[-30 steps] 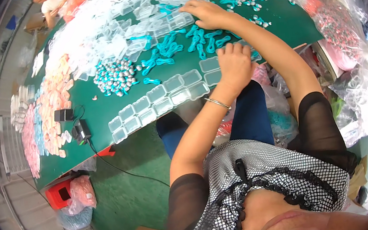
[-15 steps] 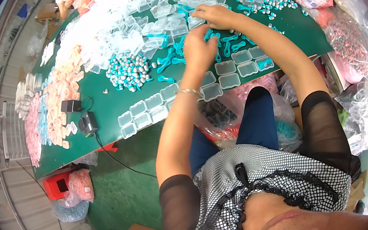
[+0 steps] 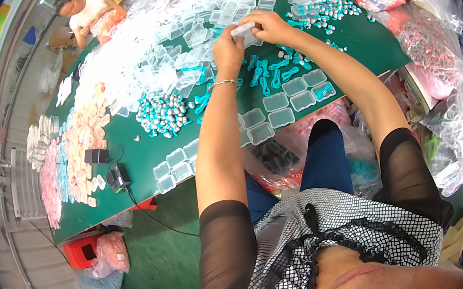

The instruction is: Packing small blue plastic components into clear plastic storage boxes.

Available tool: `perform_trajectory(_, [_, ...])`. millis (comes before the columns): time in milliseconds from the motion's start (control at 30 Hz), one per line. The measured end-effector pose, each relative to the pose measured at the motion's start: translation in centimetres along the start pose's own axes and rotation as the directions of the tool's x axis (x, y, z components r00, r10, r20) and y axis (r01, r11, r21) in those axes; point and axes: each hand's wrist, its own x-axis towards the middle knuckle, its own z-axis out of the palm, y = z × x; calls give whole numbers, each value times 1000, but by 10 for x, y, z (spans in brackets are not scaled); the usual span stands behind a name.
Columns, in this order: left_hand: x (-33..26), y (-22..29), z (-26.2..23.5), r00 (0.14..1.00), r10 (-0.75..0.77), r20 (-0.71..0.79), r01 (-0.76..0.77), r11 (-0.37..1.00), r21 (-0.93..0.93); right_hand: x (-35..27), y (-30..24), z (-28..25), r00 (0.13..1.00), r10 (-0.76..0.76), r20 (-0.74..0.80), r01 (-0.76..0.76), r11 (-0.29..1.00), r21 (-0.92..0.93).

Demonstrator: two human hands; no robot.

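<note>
Both hands meet over the far middle of the green table [image 3: 144, 150]. My left hand [image 3: 227, 52], with a thin bracelet on the wrist, and my right hand [image 3: 271, 26] together grip one small clear plastic box [image 3: 244, 28]. Just below the hands lie loose teal cord pieces [image 3: 269, 72]. A row of clear boxes [image 3: 289, 93], some with teal pieces inside, runs along the near table edge. A heap of silver and teal round parts [image 3: 162, 114] lies left of my left forearm.
A big mound of empty clear boxes [image 3: 171, 41] covers the far table. Pink and peach items [image 3: 82, 146] sit at the left, beside a black adapter with a cord [image 3: 117, 177]. Plastic bags [image 3: 441, 52] crowd the right. Another person [image 3: 78, 4] sits at the far end.
My left hand has left the boxes at the near edge and risen to meet my right hand, which moved up. Both now grip a clear box.
</note>
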Motion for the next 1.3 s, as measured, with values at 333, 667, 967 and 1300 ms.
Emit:
perform_trajectory(333, [-8, 76, -21, 885, 67, 460, 232, 794, -562, -42, -36, -81, 911, 369, 185, -412, 794, 446])
perform_trajectory(667, [-65, 117, -17, 762, -24, 647, 514, 630, -582, -165, -29, -154, 895, 417, 157, -442, 787, 430])
perform_trajectory(967, [-88, 112, -5, 748, -181, 639, 624, 522, -582, -151, -28, -150, 726, 394, 563, -111, 876, -469])
perform_trajectory(1300, [-97, 119, 10, 723, -258, 641, 690, 312, -653, -205, -52, -136, 905, 397, 151, -323, 874, -364])
